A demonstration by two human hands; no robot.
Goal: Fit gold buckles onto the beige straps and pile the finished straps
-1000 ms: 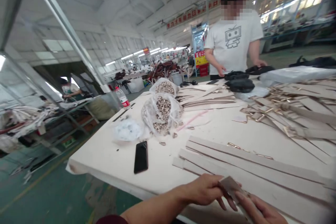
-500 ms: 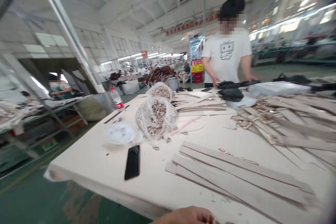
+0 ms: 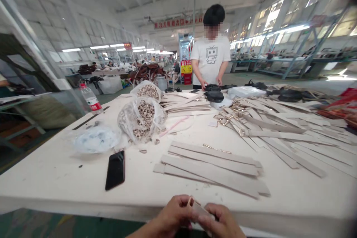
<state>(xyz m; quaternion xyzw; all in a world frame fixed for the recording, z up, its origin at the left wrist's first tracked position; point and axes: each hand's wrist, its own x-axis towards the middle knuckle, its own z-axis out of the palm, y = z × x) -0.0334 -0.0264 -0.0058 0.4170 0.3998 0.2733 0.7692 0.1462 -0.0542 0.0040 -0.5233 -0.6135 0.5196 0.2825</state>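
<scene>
At the table's near edge, my left hand [image 3: 176, 212] is closed on a short visible length of light grey strap [image 3: 199, 209], which has a tan loop-like end at its fingertips. My right hand [image 3: 221, 220] grips the same strap from the other side, its fingers bent around it. The rest of the strap is hidden by my hands. Just beyond them lie several flat grey straps [image 3: 212, 171] side by side, with gold metal hardware [image 3: 216, 148] along their far side.
A phone [image 3: 115, 170] lies left of the straps. Behind it are clear bags of small rings [image 3: 143, 117], a crumpled plastic bag [image 3: 96, 139] and a bottle [image 3: 90, 98]. Many straps with buckles [image 3: 267, 130] are heaped right. Across the table, a person [image 3: 211, 50] handles black items.
The view has swung right and levelled. Both hands are now visible with the strap between them; before, only part of one hand showed at the bottom edge.
</scene>
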